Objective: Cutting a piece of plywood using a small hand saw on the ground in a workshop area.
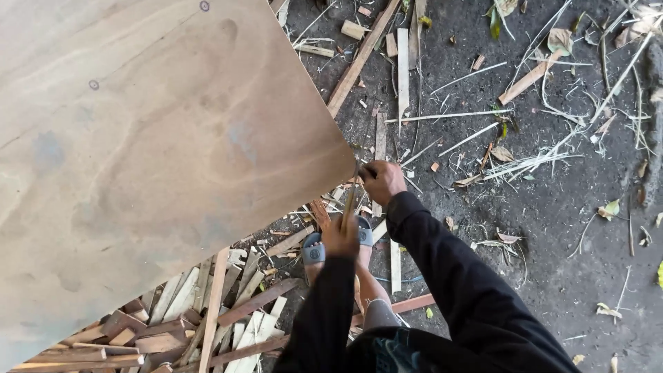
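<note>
A large plywood sheet [138,152] fills the left of the head view, its right corner pointing at my hands. My right hand [382,181] is closed just off that corner, gripping the upper end of a thin wooden stick [350,198]. My left hand [340,237] is closed around the lower end of the same stick, below the corner. Both arms wear black sleeves. My feet in grey sandals [314,251] stand on the dirt under my hands.
A heap of wood offcuts [200,318] lies under the sheet at the lower left. Long wooden slats [359,59] and pale sticks are scattered on the dark soil [552,228] at the top and right, with dry leaves.
</note>
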